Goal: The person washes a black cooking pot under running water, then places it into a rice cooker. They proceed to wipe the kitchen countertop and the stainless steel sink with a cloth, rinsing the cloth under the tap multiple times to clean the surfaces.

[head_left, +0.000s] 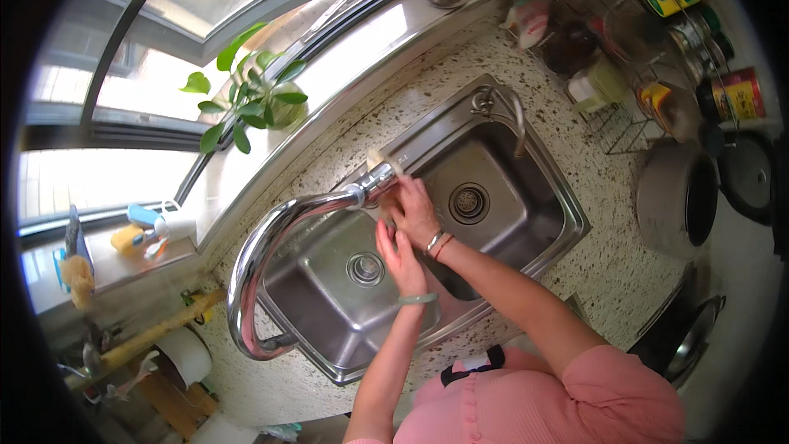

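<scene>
A: Chrome faucet (pixel 256 245) looms up front, rigid, probably slick if wet!

B: And by its spout (pixel 380 178), a pale scrap (pixel 376 157), perhaps cloth or loofah: it looks soft and light, best pinched across its middle.

A: Left hand (pixel 402 263) next, fingers loosely extended over the sink (pixel 530 193)!

B: Right hand (pixel 415 215) sits curled beside the spout, against that scrap; whether it's gripping, I can't tell!
</scene>
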Demonstrator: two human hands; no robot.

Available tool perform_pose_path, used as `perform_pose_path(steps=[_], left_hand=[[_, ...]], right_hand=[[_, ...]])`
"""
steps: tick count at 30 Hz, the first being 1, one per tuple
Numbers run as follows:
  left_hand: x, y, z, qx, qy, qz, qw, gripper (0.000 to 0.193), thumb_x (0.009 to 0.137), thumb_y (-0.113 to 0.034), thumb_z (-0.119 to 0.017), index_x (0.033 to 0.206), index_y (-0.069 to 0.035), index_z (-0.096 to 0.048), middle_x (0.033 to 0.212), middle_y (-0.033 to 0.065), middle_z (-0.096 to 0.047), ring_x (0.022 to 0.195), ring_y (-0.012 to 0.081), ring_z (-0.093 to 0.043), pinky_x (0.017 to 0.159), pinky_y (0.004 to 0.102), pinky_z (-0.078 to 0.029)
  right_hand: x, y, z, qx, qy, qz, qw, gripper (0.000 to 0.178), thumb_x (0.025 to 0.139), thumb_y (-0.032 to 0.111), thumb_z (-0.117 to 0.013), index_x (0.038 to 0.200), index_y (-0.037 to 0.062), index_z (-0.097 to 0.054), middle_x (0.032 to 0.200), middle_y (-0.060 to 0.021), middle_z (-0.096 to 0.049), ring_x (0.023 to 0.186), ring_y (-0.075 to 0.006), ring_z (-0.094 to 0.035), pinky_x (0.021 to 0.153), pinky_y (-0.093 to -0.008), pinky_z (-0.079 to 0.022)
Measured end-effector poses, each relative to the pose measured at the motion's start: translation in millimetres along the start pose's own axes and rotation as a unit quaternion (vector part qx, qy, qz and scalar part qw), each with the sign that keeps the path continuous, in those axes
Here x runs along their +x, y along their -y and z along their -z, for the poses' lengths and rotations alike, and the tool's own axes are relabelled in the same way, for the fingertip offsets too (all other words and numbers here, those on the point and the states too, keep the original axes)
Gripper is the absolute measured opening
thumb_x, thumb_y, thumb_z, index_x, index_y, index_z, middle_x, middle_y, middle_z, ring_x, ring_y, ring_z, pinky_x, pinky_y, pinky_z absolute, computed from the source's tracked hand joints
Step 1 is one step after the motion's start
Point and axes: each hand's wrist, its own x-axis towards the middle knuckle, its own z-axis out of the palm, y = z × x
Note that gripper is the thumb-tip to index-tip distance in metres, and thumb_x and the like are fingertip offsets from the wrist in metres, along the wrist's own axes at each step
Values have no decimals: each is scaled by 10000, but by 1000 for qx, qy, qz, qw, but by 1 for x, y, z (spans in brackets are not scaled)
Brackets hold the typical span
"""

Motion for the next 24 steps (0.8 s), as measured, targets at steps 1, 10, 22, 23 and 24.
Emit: perform_pose_path(steps=[1,10,22,23,24], left_hand=[[-4,9,10,-4,2,1,1000,545,1017,-222,-450,1472,8,-256,1491,130,-299,1322,214,-368,1089,331,-307],[-53,4,-12,193,203,-25,960,563,940,-132,-548,1462,-76,-344,1550,171,-184,1351,261,-322,1072,347,-317],[-5,68,-92,175,250,69,950,599,979,-273,-492,1501,-107,-250,1551,248,-144,1451,345,-141,1154,380,-167],[-7,72,-89,176,240,73,952,597,976,-269,-495,1499,-105,-257,1551,244,-151,1449,346,-147,1154,381,-169],[-8,76,-87,177,228,77,954,595,974,-266,-497,1496,-104,-264,1551,240,-157,1448,346,-152,1155,382,-171]], right_hand=[[-10,-1,2,10,22,-8,1000,236,771,111,-636,998,47,-620,1066,-98,-561,1006,-316,-493,886,-384,-441],[-61,-65,85,49,-51,-144,987,154,789,96,-651,935,51,-626,1078,-97,-609,1059,-303,-525,942,-394,-423],[-13,-198,65,-255,-11,-111,961,494,697,68,-685,1178,132,-594,1262,-105,-523,1128,-342,-495,967,-437,-407],[-16,-203,55,-254,-1,-70,965,489,690,80,-686,1166,150,-601,1257,-99,-527,1099,-333,-509,946,-430,-416],[-19,-203,44,-263,35,-45,963,466,691,86,-679,1145,159,-607,1244,-93,-534,1095,-325,-513,945,-427,-417]])
